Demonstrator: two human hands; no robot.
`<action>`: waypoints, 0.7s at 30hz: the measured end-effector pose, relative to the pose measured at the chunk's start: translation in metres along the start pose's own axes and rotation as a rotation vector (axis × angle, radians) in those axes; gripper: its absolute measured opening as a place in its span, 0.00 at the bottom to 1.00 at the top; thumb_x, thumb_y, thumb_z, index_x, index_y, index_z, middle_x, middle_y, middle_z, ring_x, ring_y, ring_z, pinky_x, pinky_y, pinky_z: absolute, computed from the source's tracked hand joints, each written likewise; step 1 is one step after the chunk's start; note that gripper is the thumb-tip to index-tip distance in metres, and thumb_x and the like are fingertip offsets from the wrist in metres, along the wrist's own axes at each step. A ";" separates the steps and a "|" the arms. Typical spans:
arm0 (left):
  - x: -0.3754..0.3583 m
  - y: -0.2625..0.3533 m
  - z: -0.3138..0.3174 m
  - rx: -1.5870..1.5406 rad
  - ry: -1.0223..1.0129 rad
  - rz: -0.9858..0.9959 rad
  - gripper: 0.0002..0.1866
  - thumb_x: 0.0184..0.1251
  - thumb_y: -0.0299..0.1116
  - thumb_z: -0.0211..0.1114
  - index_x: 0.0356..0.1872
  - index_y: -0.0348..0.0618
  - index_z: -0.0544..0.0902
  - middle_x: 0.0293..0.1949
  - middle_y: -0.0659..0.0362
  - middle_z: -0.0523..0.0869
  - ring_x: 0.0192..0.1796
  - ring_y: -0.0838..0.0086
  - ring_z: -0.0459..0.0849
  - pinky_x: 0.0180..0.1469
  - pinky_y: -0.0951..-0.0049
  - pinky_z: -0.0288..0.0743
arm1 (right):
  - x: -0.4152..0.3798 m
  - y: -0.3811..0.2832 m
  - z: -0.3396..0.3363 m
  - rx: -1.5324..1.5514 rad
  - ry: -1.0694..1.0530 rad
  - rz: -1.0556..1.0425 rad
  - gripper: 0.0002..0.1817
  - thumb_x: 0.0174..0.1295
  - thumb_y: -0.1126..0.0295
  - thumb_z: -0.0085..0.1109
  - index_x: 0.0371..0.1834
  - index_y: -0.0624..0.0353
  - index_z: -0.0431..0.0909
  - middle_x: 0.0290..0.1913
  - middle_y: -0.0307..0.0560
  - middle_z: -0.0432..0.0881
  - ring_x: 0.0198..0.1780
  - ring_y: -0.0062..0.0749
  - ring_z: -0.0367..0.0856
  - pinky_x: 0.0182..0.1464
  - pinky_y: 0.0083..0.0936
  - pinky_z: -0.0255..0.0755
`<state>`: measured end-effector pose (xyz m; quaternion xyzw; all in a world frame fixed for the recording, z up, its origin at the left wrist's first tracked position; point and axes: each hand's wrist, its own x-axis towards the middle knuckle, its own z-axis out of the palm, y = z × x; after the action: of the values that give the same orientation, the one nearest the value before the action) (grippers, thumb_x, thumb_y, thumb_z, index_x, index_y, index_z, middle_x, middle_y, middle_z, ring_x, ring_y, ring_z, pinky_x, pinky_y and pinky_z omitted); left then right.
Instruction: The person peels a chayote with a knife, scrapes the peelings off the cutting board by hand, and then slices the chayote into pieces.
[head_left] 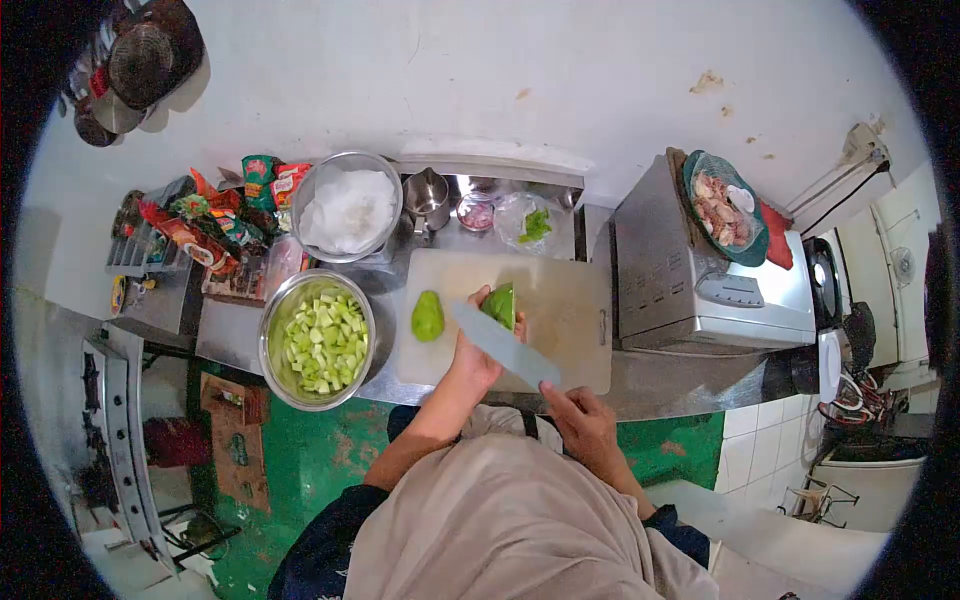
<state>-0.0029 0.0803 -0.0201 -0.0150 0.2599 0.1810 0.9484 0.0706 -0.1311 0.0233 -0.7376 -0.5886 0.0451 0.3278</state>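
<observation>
My left hand holds a green vegetable half on the pale cutting board. My right hand grips the handle of a large knife, whose blade points up-left across my left hand toward the held piece. A second green half lies on the board's left edge. Just left of the board stands a steel bowl filled with chopped green pieces.
Behind the board are a steel bowl with white contents, a steel cup, a small dish and snack packets. A metal appliance with a plate of food stands at the right. A stove is at the left.
</observation>
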 end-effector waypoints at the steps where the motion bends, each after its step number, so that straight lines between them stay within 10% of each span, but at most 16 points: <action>1: 0.000 0.001 -0.003 -0.041 -0.072 -0.049 0.24 0.61 0.54 0.63 0.46 0.43 0.75 0.37 0.48 0.81 0.32 0.67 0.81 0.32 0.73 0.80 | -0.002 0.002 0.001 -0.033 0.004 -0.023 0.26 0.56 0.73 0.65 0.60 0.41 0.78 0.29 0.44 0.74 0.26 0.36 0.76 0.24 0.30 0.71; 21: -0.004 -0.006 -0.009 0.046 0.045 0.008 0.22 0.59 0.54 0.65 0.43 0.48 0.77 0.34 0.46 0.81 0.30 0.60 0.81 0.31 0.67 0.80 | -0.004 0.022 -0.011 -0.232 -0.065 -0.155 0.29 0.57 0.64 0.64 0.64 0.29 0.74 0.32 0.42 0.75 0.26 0.36 0.77 0.24 0.33 0.72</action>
<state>-0.0083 0.0720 -0.0265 0.0039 0.2855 0.1783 0.9417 0.0924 -0.1415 0.0186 -0.7209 -0.6555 -0.0250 0.2237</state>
